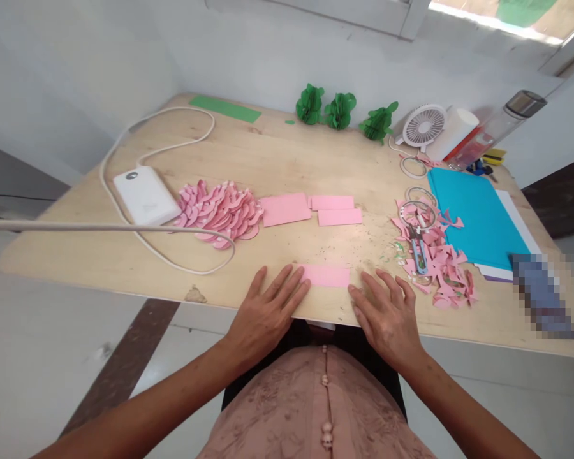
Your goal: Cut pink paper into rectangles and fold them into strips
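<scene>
A pink paper strip (327, 276) lies flat near the table's front edge, between my two hands. My left hand (268, 306) rests on the tabletop with fingers stretched out, its fingertips at the strip's left end. At the strip's right end lies my right hand (387, 315), fingers spread and flat. Neither hand grips anything. Beyond the strip are a larger pink paper piece (286, 210) and two narrow pink strips (339, 217). A heap of pink cut-out paper petals (222, 213) sits to the left. Pink paper scraps (447, 271) and blue-handled scissors or clippers (418, 252) lie to the right.
A white power bank (147, 196) and its cable (191, 269) occupy the left. Green paper shapes (340, 111) stand along the wall. At right are a small fan (424, 127), a bottle (500, 127), tape rings (413, 167), turquoise paper (478, 217) and a blurred dark object (543, 296).
</scene>
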The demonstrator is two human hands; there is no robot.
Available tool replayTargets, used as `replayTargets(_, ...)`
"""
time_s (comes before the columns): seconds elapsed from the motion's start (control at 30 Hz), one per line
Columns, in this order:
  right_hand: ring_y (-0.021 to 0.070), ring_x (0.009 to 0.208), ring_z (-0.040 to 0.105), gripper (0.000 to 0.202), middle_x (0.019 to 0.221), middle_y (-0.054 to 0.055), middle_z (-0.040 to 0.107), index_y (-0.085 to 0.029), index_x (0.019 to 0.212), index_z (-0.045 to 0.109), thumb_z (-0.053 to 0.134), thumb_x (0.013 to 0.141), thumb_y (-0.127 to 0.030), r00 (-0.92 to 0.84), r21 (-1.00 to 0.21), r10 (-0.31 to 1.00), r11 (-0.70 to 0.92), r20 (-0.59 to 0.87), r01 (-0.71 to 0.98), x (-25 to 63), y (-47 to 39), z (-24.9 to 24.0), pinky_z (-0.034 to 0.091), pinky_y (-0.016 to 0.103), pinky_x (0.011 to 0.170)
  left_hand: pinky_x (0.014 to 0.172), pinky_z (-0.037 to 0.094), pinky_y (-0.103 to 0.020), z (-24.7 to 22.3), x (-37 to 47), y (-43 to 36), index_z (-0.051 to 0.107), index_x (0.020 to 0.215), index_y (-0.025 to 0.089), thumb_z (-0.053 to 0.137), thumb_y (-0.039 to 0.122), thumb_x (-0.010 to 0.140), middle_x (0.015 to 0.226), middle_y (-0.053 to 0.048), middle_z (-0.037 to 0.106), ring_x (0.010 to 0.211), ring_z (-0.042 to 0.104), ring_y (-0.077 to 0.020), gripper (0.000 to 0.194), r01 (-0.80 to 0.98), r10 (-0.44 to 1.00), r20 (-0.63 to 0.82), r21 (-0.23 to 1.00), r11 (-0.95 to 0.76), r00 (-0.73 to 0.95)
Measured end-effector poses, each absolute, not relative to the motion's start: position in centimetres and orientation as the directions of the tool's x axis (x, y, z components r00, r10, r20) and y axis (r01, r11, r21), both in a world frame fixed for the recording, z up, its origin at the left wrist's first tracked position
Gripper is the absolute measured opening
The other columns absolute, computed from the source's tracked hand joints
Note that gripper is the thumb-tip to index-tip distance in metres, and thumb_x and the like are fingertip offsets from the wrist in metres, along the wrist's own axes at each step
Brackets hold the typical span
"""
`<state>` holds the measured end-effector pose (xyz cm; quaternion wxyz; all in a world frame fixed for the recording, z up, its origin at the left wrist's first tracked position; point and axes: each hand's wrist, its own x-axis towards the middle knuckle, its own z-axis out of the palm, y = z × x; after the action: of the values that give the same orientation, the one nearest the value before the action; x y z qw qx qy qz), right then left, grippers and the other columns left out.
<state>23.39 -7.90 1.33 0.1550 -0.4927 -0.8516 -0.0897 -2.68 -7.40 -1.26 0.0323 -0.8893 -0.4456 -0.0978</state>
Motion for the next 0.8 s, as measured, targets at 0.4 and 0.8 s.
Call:
replayTargets(0.4,0.0314,0.125,0.046,0.026,0.127,0.008,0.062,-0.022,0.113,0.064,0.06,0.088,-0.022,-0.478,-0.006,0.791,0.519,0.383,0.855,23.4,-7.9,0.7,0.028,0.053,0.105,0.115,0.008,-0.059,-0.3,0.2,-8.1,0.037,0.143,0.025,0.059,0.038,0.082,0.154,-0.01,0.03,0.143,0.022,-0.0319,0.066,0.79,0.783,0.224,0.078,-0.608,0.58)
replayTargets(0.8,0.0317,0.125,0.046,0.028,0.126,0.009,0.062,-0.022,0.114,0.064,0.061,0.086,-0.02,-0.477,-0.019,0.774,0.532,0.415,0.847,23.7,-8.0,0.5,0.029,0.053,0.104,0.114,0.007,-0.061,-1.0,-2.8,-9.0,0.04,0.142,0.022,0.057,0.036,0.083,0.152,-0.007,0.034,0.141,0.026,-0.0321,0.063,0.887,0.882,0.153,0.054,-0.458,0.446)
